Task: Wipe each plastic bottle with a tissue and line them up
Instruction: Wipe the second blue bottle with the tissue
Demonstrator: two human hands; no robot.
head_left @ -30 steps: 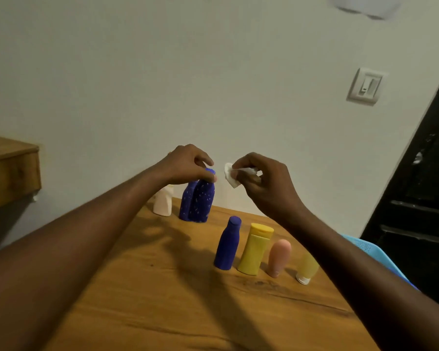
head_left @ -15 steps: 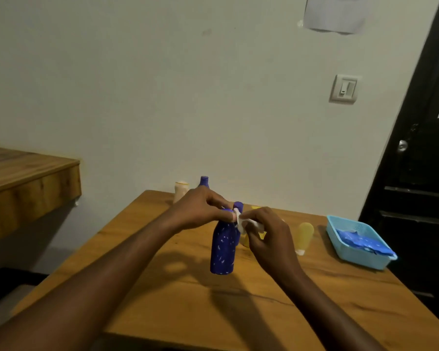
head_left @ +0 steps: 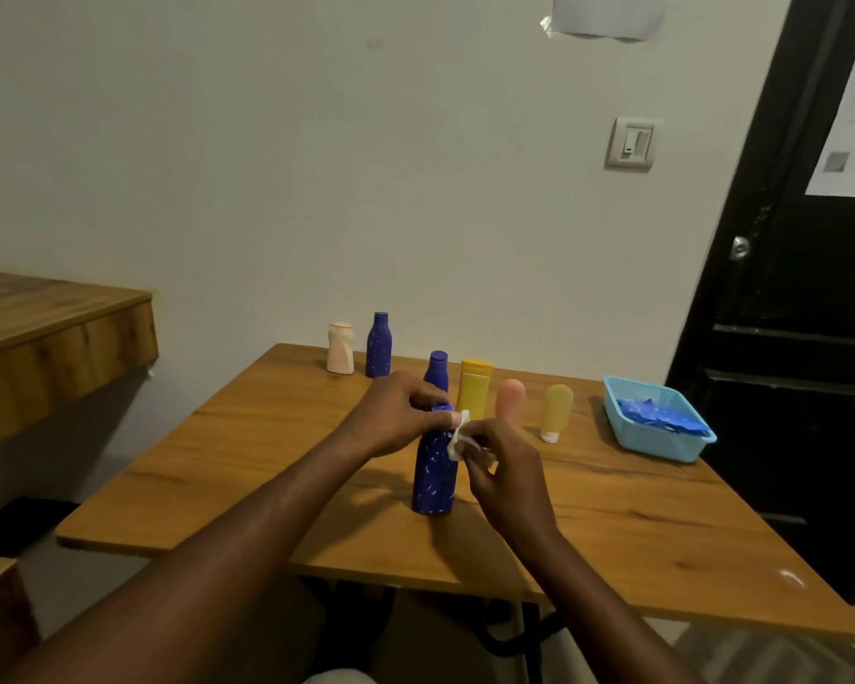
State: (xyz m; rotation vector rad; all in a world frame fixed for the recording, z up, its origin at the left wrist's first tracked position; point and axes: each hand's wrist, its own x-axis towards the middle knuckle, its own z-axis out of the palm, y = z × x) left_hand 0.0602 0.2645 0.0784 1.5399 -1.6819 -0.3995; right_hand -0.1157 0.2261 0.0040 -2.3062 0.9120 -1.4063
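left hand (head_left: 398,412) gripping speckled bottle (head_left: 434,478), mid-table (head_left: 218,466)

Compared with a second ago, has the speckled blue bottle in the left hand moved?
Yes. The speckled blue bottle has come toward the person, from beside the cream bottle at the table's far edge to in front of the row.

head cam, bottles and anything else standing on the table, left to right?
Cream bottle → far speckled blue bottle → held speckled blue bottle → yellow bottle → pink tube → pale yellow tube → blue basket. Plain blue bottle overlaps the held one, so skipped.
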